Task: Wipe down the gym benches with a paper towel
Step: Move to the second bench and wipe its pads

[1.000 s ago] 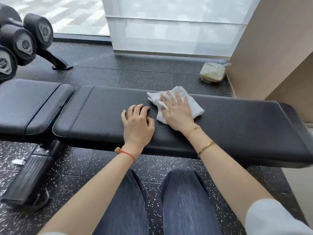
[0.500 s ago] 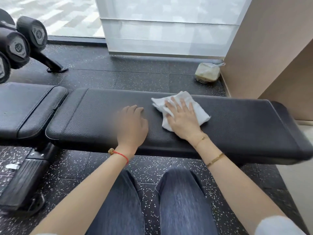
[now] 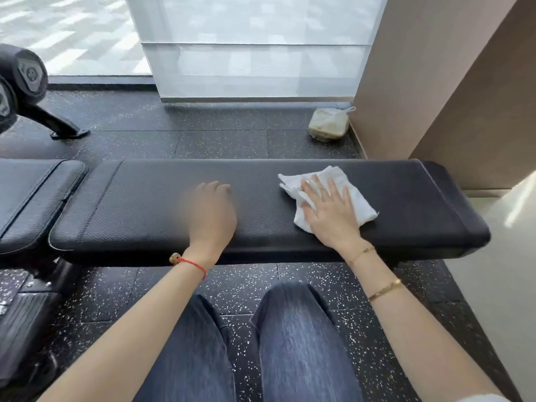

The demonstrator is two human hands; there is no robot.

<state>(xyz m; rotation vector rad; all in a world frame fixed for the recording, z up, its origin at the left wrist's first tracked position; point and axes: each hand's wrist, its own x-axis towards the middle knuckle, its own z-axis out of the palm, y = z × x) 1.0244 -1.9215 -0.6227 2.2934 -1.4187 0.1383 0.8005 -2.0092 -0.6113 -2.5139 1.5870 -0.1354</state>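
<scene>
Two hands on bench pad: right hand flat, fingers spread, pressing paper towel onto right half of pad, not clenched; left hand resting mid-pad, blurred, fingers seemingly relaxed and empty. Risk, as judged: thin crumpled white sheet bunching or tearing under palm on grainy black leatherette, or slipping off rounded right end. Long padded rectangle, stitched edges, speckled rubber floor beneath.

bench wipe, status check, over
Right hand flat on paper towel, mid-bench. Left hand rests on pad, blurred. Nothing in the way.
</scene>
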